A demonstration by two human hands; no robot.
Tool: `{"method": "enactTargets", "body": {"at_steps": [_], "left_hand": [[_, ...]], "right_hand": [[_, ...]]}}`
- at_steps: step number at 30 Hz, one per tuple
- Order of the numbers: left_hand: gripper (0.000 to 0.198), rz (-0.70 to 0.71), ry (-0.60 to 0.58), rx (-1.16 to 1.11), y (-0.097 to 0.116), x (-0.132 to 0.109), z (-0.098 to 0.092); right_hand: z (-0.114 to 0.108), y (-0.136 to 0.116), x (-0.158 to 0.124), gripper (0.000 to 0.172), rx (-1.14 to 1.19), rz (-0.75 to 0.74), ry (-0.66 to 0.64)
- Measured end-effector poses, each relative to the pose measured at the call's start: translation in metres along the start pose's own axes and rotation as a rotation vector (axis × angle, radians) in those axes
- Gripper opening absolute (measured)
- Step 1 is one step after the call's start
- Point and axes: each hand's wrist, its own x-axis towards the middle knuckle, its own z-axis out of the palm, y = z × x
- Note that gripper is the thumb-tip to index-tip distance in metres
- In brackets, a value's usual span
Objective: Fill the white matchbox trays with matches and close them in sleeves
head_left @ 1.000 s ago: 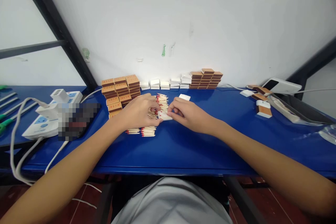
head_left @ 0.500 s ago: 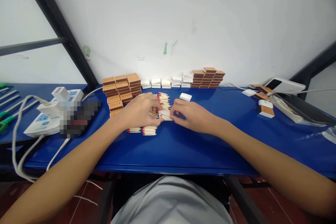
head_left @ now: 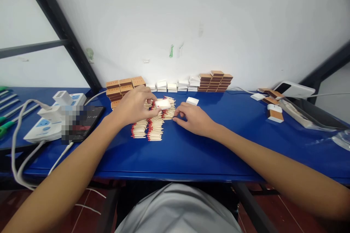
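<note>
Blue table (head_left: pixel 191 153) set flush against a white wall (head_left: pixel 191 25); a black frame bar (head_left: pixel 60 32) slanted down behind the left end. Along the wall stood a stack of brown matchboxes (head_left: pixel 123 87), a row of white trays (head_left: pixel 175 86) and a second brown stack (head_left: pixel 216 81). At far left lay a power strip (head_left: pixel 46 127) with grey cables and a phone (head_left: pixel 84 120) just beside it; at far right, a flat white device (head_left: pixel 294 89). Loose red-tipped matches (head_left: pixel 149 129) lay in bundles near the table's middle. Both forearms reached in from the near edge, bare. The left hand (head_left: pixel 133 107) was raised above the matches, wrist bent, thumb and fingers closed on a small white tray of matches (head_left: pixel 163 103), held level over the far part of the pile. The right hand (head_left: pixel 193 118) rested low on the table, fingers curled, fingertips touching the pile's right edge; whether it gripped a match could not be told. 1 spare white tray (head_left: pixel 192 101) sat just beyond it.
</note>
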Motion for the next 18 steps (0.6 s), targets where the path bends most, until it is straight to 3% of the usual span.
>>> {"method": "enactTargets", "body": {"at_steps": [11,18], "left_hand": [[0.022,0.024,0.016,0.022,0.001,-0.002,0.007],[0.024,0.012,-0.003,0.026,0.0,-0.001,0.005]], "right_hand": [[0.007,-0.004,0.008,0.004,-0.072,-0.046,-0.013],[0.001,0.0,0.008,0.007,-0.079,-0.046,-0.068]]}}
